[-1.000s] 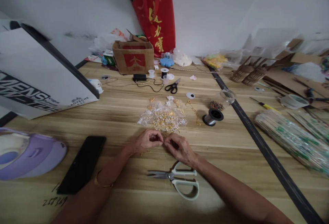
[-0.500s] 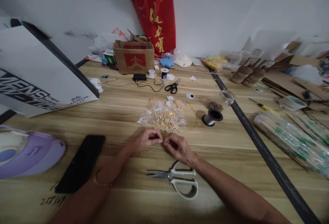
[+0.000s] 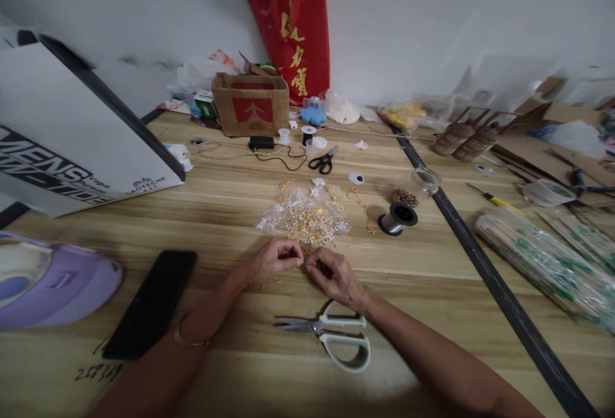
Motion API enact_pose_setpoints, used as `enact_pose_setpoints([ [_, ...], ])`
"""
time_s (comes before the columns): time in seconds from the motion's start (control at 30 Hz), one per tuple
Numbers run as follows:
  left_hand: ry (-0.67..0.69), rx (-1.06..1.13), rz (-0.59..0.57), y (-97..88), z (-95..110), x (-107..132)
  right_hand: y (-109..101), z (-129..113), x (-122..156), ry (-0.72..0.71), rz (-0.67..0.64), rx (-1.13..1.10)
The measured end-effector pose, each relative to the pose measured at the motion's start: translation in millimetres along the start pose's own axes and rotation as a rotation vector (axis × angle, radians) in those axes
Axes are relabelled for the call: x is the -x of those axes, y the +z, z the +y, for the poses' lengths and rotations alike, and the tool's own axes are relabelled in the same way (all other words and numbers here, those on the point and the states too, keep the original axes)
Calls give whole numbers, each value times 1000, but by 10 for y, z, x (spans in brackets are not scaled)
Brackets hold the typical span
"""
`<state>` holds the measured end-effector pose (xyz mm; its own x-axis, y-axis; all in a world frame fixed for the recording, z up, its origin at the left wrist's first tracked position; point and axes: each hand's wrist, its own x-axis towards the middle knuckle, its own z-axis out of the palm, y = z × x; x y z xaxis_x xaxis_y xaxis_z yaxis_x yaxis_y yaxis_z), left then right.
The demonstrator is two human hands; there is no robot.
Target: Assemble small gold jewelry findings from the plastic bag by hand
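Observation:
My left hand [image 3: 275, 259] and my right hand [image 3: 334, 273] meet at their fingertips over the table, thumb and forefinger of each pinched together. Whatever they pinch is too small to make out. Just beyond them lies a heap of gold and silver jewellery findings [image 3: 314, 219], partly on clear plastic bags [image 3: 283, 210]. A short piece of gold chain [image 3: 271, 283] rests below my left hand. Scissors with pale green handles [image 3: 327, 326] lie nearer me, close to my right wrist. A longer gold chain [image 3: 362, 210] is right of the heap.
A wire spool [image 3: 398, 219] and a pile of beads [image 3: 404, 198] stand to the right. Black-handled scissors [image 3: 323, 160] lie behind the heap. A phone [image 3: 151, 303] and a purple visor [image 3: 72, 283] are at left, below a large white box [image 3: 86, 130]. Bagged sticks [image 3: 542, 261] lie far right.
The view has shifted very slightly. Both hands keep the same pinched pose at the same place, and nothing on the table has visibly moved.

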<state>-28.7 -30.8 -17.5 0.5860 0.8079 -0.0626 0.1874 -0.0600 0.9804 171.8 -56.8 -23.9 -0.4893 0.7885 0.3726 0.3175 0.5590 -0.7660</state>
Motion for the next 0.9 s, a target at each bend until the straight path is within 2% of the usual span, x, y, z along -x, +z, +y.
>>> enact_pose_setpoints([
  [0.5, 17, 50, 24, 4, 8, -16, -12, -23, -2, -2, -14, -8],
  [0.9, -69, 143, 55, 31, -21, -41, -21, -35, -5, 22, 31, -18],
])
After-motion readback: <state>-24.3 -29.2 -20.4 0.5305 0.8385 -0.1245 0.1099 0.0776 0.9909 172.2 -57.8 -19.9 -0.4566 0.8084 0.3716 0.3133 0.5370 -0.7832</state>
